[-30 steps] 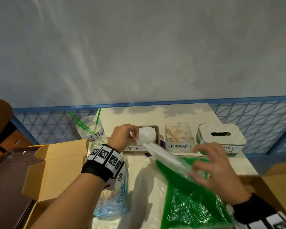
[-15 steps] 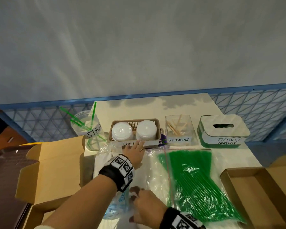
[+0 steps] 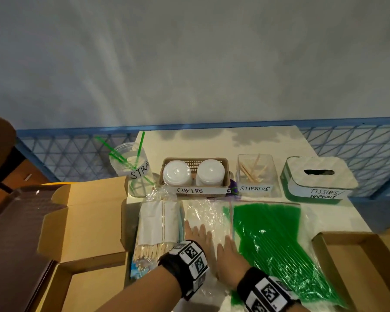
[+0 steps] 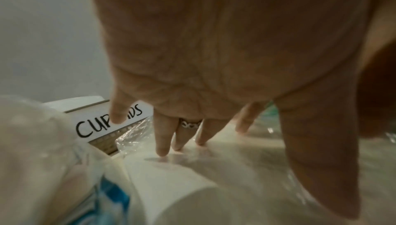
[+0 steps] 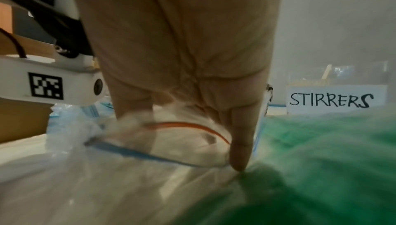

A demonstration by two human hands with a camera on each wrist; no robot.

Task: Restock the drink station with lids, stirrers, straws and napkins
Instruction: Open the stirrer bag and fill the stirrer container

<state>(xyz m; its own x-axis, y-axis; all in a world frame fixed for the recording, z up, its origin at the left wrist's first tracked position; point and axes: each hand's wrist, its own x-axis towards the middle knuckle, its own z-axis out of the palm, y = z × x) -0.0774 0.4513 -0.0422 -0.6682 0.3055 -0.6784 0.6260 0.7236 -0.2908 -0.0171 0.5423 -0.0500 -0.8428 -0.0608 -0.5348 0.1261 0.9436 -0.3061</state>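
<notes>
Both hands lie flat with straight fingers, holding nothing: the left hand [image 3: 197, 235] and right hand [image 3: 229, 258] press the clear bag [image 3: 206, 218] of green straws [image 3: 270, 239]. I think it's best to hold the bag still and open its top slowly. Labels read CUP LIDS [image 3: 190, 190], STIRRERS [image 3: 254, 188], TISSUES NAPKINS [image 3: 323, 194]

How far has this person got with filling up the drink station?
Lids look done: two white stacks sit in the cup lids basket. Both hands, left hand and right hand, rest flat on the bag of green straws, apparently about to open it. The straw cup holds few, the stirrers tub is sparse, its refill bundle untouched, the napkin box shows none.
</notes>
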